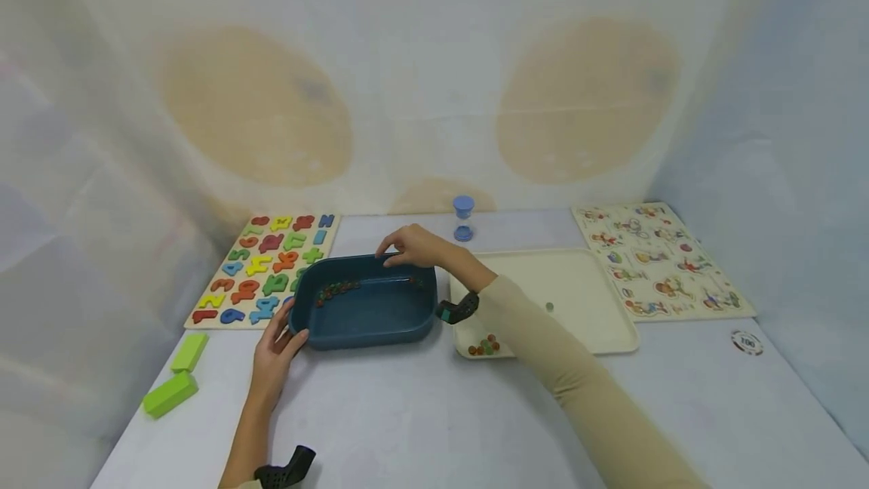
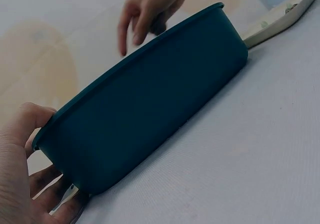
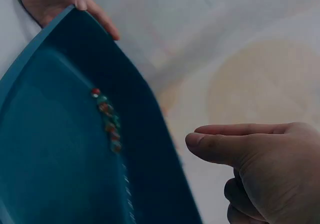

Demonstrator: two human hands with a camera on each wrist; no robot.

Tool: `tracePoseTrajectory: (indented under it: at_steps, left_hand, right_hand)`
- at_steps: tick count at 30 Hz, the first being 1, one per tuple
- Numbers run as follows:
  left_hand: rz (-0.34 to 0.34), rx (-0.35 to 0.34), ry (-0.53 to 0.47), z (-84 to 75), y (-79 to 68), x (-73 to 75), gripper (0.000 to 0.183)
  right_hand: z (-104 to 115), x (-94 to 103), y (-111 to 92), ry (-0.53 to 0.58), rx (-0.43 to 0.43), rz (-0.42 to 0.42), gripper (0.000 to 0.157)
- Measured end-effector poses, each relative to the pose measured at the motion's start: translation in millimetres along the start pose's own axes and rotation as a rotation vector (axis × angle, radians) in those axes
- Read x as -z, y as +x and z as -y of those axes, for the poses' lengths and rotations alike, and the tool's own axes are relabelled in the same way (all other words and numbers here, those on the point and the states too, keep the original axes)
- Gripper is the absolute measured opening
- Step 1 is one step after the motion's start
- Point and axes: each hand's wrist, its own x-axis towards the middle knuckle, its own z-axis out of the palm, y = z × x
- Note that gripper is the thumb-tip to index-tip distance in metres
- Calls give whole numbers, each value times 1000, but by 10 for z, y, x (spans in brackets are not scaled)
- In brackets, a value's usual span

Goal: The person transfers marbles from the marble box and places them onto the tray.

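A dark teal rectangular basin (image 1: 370, 336) stands mid-table. My left hand (image 1: 274, 353) grips its left end, thumb at the rim and the other fingers along the outer wall. Inside, a row of small red and green marbles (image 1: 337, 290) lies toward the left and far side; a few reddish ones (image 1: 415, 280) are near the right end. Over the far rim hovers my right hand (image 1: 417, 246), nothing visible in it. Its thumb and index finger (image 3: 220, 146) are extended close together, the other fingers bent, in the right wrist view.
Right of the basin, a cream tray (image 1: 604, 338) holds several marbles (image 1: 484, 345) and a lone one (image 1: 549, 307). Behind stands a blue hourglass (image 1: 463, 219). A number puzzle (image 1: 271, 262), green blocks (image 1: 170, 393), a picture puzzle (image 1: 665, 262) and a round chip (image 1: 747, 342) surround them.
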Motion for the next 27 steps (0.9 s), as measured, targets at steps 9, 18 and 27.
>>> tracePoseTrajectory:
  at_steps: [9, 18, 27]
  left_hand:
    - [6, 3, 11, -6, 14, 3, 56]
    - [14, -4, 0, -55, 6, -4, 57]
    - [14, -6, -7, -34, 10, 5, 56]
  right_hand:
    - [122, -460, 502, -87, -87, 164, 29]
    - [39, -724, 554, -104, -219, 231, 27]
    - [99, -561, 381, -93, -103, 137, 21]
